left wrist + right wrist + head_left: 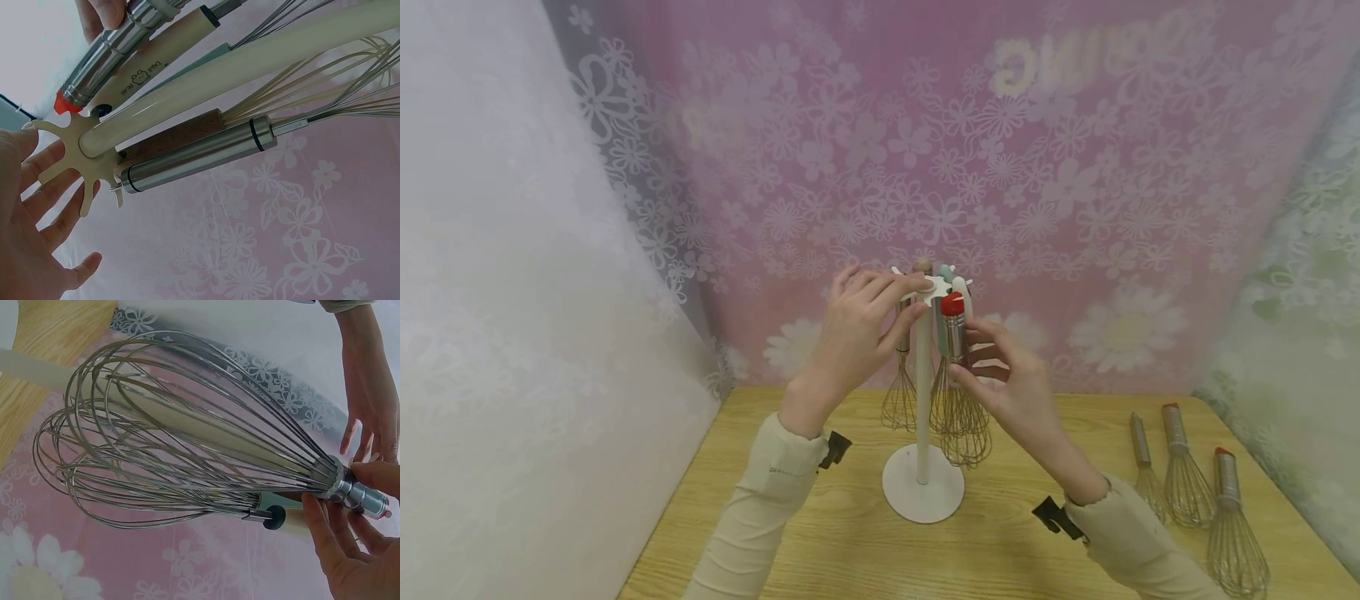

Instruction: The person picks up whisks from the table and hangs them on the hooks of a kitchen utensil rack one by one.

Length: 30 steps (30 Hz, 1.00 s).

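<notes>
A white stand [922,408] with a round base rises from the table, topped by a disc of hooks [74,142]. My left hand [859,327] rests its extended fingers on that top. The right hand [1018,379] pinches the steel handle of a red-capped whisk [955,333] between thumb and fingers, at the stand's right side. In the right wrist view its large wire balloon [187,419] overlaps another whisk. Hanging around the pole are a steel-handled whisk [200,162], a wooden-handled one [175,134] and a cream-handled one [153,59]. Whether the red-capped whisk's loop touches a hook cannot be told.
On the wooden table [820,542], to the right, lie a small whisk [1140,442] and two red-ended whisks, one farther back [1176,433] and one nearer [1227,479]. A floral curtain [880,167] hangs behind the stand, with pale sheets at both sides.
</notes>
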Each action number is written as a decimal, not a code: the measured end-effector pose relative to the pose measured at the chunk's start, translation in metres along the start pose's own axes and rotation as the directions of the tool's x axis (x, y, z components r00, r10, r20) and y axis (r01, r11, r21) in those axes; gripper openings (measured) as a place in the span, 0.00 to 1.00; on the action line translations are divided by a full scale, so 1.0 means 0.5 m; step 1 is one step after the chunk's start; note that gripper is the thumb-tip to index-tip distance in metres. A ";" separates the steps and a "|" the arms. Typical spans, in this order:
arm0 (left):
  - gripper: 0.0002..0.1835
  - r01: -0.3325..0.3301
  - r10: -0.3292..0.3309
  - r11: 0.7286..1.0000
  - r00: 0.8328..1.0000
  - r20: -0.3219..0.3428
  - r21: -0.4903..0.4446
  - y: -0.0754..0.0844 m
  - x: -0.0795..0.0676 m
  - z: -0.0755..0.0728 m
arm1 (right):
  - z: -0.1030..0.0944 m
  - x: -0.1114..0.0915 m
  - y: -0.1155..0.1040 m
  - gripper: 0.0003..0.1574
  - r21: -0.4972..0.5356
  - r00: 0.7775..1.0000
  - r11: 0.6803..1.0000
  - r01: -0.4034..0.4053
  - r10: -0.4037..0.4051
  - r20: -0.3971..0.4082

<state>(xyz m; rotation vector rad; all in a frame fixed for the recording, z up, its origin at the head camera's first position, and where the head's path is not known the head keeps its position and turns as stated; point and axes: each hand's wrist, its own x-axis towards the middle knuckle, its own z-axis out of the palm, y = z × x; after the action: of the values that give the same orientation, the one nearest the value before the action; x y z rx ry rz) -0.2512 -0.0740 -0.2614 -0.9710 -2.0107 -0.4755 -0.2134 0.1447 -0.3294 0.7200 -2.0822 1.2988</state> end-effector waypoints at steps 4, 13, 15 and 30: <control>0.15 -0.001 0.001 1.000 1.000 0.000 0.006 0.000 0.000 0.000 | 0.001 0.000 0.004 0.34 -0.018 1.000 1.000 -0.003 0.003 0.000; 0.15 0.002 -0.002 1.000 1.000 -0.005 -0.006 0.002 0.000 -0.001 | 0.003 0.001 0.010 0.31 -0.038 1.000 0.999 -0.018 0.018 -0.004; 0.15 0.004 -0.004 1.000 1.000 -0.008 -0.007 0.002 -0.001 0.000 | 0.002 0.001 0.011 0.30 -0.030 1.000 0.999 -0.015 0.015 -0.004; 0.14 0.025 -0.025 1.000 0.999 -0.043 0.005 0.009 0.001 0.008 | -0.010 -0.004 0.023 0.24 0.001 0.998 1.000 0.015 -0.015 -0.055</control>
<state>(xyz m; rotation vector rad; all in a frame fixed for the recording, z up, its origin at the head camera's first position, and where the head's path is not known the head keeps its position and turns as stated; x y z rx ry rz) -0.2498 -0.0683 -0.2635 -0.9257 -1.9865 -0.4996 -0.2189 0.1537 -0.3360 0.6912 -2.0287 1.2976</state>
